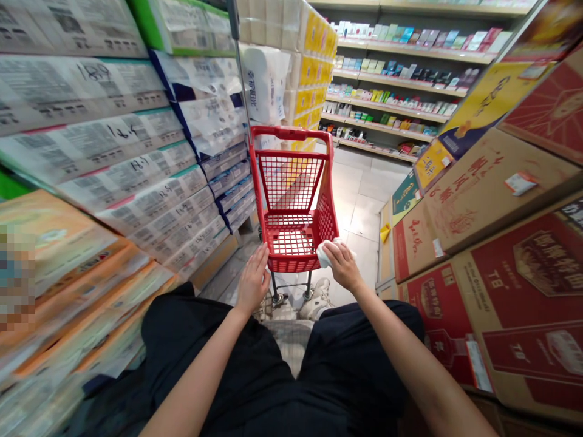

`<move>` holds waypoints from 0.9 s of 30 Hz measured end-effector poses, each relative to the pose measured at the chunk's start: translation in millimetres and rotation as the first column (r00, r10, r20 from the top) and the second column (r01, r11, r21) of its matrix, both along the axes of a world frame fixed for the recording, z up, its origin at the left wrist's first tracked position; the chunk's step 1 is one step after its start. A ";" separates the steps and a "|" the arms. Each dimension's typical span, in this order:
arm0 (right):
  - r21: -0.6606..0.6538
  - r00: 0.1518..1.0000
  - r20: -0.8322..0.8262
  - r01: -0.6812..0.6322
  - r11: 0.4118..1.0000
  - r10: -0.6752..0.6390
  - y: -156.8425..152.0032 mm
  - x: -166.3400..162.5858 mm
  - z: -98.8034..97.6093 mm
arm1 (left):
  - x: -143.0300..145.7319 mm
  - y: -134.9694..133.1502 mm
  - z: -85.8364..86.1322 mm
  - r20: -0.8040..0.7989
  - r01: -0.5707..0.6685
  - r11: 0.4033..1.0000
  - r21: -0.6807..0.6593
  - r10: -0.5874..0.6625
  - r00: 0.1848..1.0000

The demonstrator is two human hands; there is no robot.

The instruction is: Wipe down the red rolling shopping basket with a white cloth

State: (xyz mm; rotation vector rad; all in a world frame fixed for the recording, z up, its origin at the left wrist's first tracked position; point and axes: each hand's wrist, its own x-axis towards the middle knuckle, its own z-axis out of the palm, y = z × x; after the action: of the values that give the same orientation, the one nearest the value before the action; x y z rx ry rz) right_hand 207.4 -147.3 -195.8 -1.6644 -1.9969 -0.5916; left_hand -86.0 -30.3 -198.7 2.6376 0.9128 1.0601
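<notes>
A small red shopping cart point(294, 262) stands upright on the floor before my knees, its handle on the far side. Its gridded basket holds nothing that I can see. My right hand point(344, 267) presses a crumpled white cloth point(324, 255) against the basket's near right corner; whether it is fabric or paper I cannot tell. At the near left corner, my left hand point(254, 279) rests with fingers stretched out along the rim, holding nothing. A thin pole point(243, 79) rises from the cart's left side.
Stacked packs of paper goods point(136, 139) wall in the left side. Cardboard cartons point(473, 194) are piled close on the right. Tissue packs point(314, 67) stand behind the cart, and shelves point(410, 54) of small boxes line the back. Tiled floor point(362, 212) runs between.
</notes>
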 end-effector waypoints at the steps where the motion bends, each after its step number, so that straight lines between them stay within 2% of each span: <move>1: 0.037 0.998 -0.047 0.037 0.999 -0.035 1.0 -9.1 -2.5 | 0.2 -0.1 -0.4 0.005 -0.002 1.000 -0.002 0.002 1.000; 4: 0.127 0.963 -0.206 0.201 0.971 -0.172 6.3 -48.9 -10.4 | 1.3 -0.6 -1.7 0.022 -0.006 1.000 -0.006 0.006 1.000; 6: 0.127 0.934 -0.274 0.273 0.953 -0.231 12.2 -80.3 -12.7 | 2.0 -0.9 -2.4 0.033 -0.006 1.000 -0.007 0.007 0.999; 12: 0.009 0.925 -0.275 0.274 0.962 -0.261 52.1 -176.2 -3.9 | -1.6 1.2 -5.3 0.012 0.004 1.000 -0.016 -0.004 1.000; 15: -0.010 0.916 -0.279 0.298 0.954 -0.289 68.9 -201.1 -0.3 | -5.1 3.4 -6.0 -0.027 0.023 0.999 -0.027 -0.024 0.999; 17: 0.002 0.930 -0.251 0.278 0.960 -0.269 70.1 -198.7 -0.7 | -5.8 4.1 -5.5 -0.039 0.025 1.000 -0.014 -0.025 0.999; 20: 0.044 0.984 -0.115 0.144 0.989 -0.138 57.4 -167.7 -4.8 | -4.2 3.3 -3.9 -0.032 0.011 1.000 0.013 -0.011 0.999; 23: 0.055 0.999 -0.006 0.054 0.997 -0.054 35.0 -114.5 -7.8 | -1.9 1.7 -2.5 -0.021 -0.006 1.000 0.020 0.006 1.000; 27: 0.043 1.000 0.001 0.007 0.999 -0.007 7.6 -36.1 -2.2 | -0.7 0.7 -1.6 -0.017 -0.008 1.000 0.020 0.008 1.000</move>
State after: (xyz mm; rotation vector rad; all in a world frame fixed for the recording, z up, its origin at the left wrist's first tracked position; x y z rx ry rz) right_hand 171.3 -139.7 -198.0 -1.6467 -1.9663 -0.6336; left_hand -86.7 -29.6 -200.3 2.6649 0.9214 1.0553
